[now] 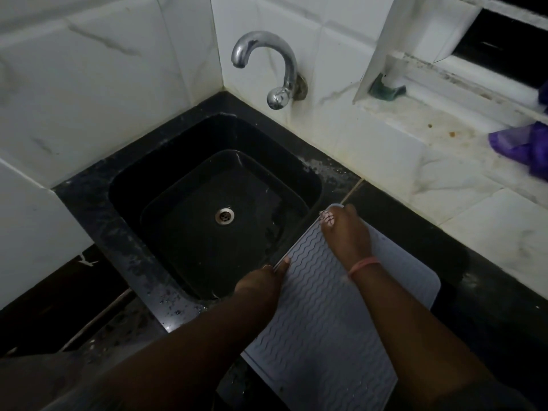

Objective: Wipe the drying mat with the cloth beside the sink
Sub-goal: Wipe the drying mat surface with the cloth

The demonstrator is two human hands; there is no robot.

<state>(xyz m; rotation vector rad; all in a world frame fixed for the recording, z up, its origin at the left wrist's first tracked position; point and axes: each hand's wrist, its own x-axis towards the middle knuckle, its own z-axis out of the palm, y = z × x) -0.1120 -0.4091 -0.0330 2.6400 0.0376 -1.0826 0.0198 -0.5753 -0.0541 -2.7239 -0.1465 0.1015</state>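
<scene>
Now we see the mat (320,315), grey with wavy ridges, lying on the black counter (444,253) just right of the sink (213,203), its left edge along the sink's rim and its near end tilted towards us. Our left hand (261,284) reaches in low from the counter's near edge and pinches the mat's left edge, thumb on top and fingers hidden under it. Our right hand (345,232) stretches across the mat to its far left corner, wrist bent down, fingers curled round a small pale cloth (326,217) pressed onto that corner; only a bit of the cloth shows. A pink band (363,266) circles the right wrist. Behind the sink a chrome tap (267,63) curves out of the tiled wall. On the sill at the far right lies something purple (522,146).
</scene>
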